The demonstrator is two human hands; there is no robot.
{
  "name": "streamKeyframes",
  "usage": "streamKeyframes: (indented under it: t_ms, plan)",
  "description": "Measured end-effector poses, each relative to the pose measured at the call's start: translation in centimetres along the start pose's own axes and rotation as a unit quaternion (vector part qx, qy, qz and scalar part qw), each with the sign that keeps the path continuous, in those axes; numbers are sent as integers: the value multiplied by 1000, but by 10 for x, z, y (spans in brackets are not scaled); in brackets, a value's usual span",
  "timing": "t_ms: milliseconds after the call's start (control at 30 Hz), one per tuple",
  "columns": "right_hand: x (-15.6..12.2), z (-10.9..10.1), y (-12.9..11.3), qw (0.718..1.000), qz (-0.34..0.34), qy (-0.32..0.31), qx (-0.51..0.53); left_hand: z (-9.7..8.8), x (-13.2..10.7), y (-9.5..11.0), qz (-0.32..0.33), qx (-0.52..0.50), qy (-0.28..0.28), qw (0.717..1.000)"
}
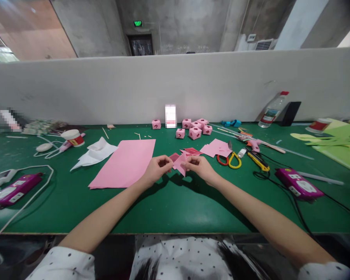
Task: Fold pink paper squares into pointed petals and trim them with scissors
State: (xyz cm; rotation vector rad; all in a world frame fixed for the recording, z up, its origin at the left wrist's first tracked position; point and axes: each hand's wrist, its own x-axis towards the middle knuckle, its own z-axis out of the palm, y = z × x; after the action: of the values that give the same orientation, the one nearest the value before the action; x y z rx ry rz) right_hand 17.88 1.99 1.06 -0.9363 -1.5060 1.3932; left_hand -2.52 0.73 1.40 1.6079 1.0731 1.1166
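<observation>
Between my two hands, a little above the green table, is a small folded piece of pink paper [180,165] with pointed corners. The fingers of my left hand [158,169] pinch it at the left side. On its right side my right hand [203,168] pinches it between thumb and fingers. Just behind the hands lie darker pink folded pieces [192,151]. Farther right is a loose pile of pink paper squares [216,147]. A stack of large pink sheets [128,163] lies to the left of my left hand.
Several pink paper cubes [195,133] stand near the partition, beside a propped phone [170,116]. Scissors [235,160], a yellow cutter [258,161], a pink glue gun [252,143] and a purple power strip [300,184] with cables lie right. Left are crumpled white paper [96,153] and a cup [72,137].
</observation>
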Motion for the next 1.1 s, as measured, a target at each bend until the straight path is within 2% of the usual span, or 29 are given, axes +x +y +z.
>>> streamKeyframes:
  t_ms: [833, 1100]
  plan:
    - [0, -3, 4, 998, -17, 11, -54, -2, -2, -1, 27, 50, -9, 998]
    - [1, -3, 2, 996, -29, 6, -82, 0, 0, -2, 6, 10, -60, 998]
